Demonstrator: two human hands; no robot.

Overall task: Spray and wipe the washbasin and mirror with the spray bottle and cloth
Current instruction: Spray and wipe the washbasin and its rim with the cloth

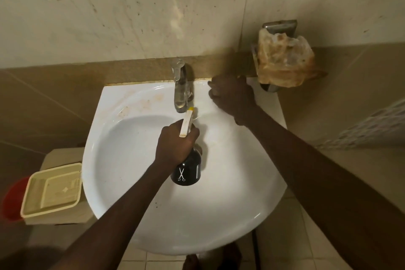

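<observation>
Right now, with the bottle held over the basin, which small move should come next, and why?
Probably squeeze the trigger: the left hand grips the spray bottle, its nozzle aimed at the washbasin rim by the tap, where brownish stains show. The right hand rests on the rim there; no cloth is visible in it.

Left hand (pixel 175 142): centre of frame, gripping the black spray bottle (pixel 187 170) by its neck, nozzle toward the tap (pixel 180 87)
Right hand (pixel 231 94): curled on the washbasin (pixel 230 215) rim, right of the tap; whether it holds anything is unclear
Lower left: cream tub (pixel 52 190)
</observation>
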